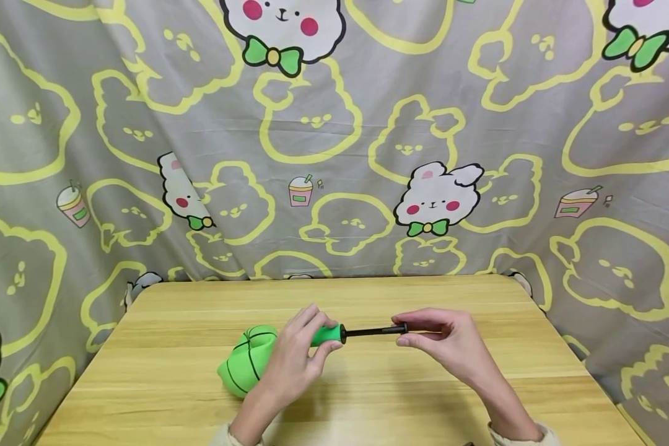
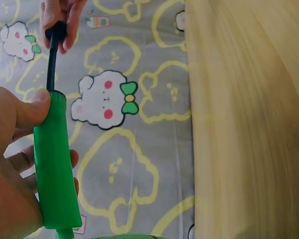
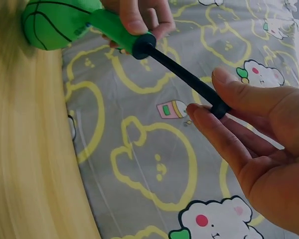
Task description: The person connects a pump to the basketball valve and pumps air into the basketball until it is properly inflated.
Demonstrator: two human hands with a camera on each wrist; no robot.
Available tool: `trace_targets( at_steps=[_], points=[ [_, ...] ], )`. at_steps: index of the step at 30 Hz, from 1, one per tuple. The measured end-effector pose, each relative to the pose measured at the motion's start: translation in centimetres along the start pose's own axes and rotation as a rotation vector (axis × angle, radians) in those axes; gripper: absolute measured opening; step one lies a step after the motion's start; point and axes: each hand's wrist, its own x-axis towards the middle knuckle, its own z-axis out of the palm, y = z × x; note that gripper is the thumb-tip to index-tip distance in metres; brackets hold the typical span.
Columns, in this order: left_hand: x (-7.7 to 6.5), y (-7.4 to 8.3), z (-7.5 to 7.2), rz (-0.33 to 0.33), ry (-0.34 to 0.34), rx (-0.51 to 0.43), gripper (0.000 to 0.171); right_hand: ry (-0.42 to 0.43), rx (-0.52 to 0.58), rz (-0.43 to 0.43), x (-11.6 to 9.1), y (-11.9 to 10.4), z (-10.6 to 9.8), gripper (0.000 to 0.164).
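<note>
A small hand pump with a green barrel [image 2: 55,164] and a black rod [image 1: 368,332] is held level above the table. My left hand [image 1: 291,359] grips the barrel, thumb close to its black collar in the head view. With thumb and fingertips, my right hand [image 1: 457,344] pinches the black handle [image 3: 220,108] at the rod's far end. The rod stands well out of the barrel. At the barrel's other end is a soft green ball [image 1: 242,368] with black lines, dented and partly limp in the head view. The left hand covers part of it there.
Beneath both hands lies a light wooden table [image 1: 161,347]. A grey curtain [image 1: 357,167] with cartoon bears and rabbits hangs behind it and along both sides. A small dark object [image 1: 468,443] shows at the bottom edge of the head view.
</note>
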Motion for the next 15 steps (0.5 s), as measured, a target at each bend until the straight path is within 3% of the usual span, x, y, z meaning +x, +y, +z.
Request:
trace_targets(
  at_steps=[15],
  points=[
    [-0.1,0.5,0.3,0.013,-0.03,-0.019,0.019,0.032,0.053,-0.028,0.0,0.9,3.4,0.029]
  ],
)
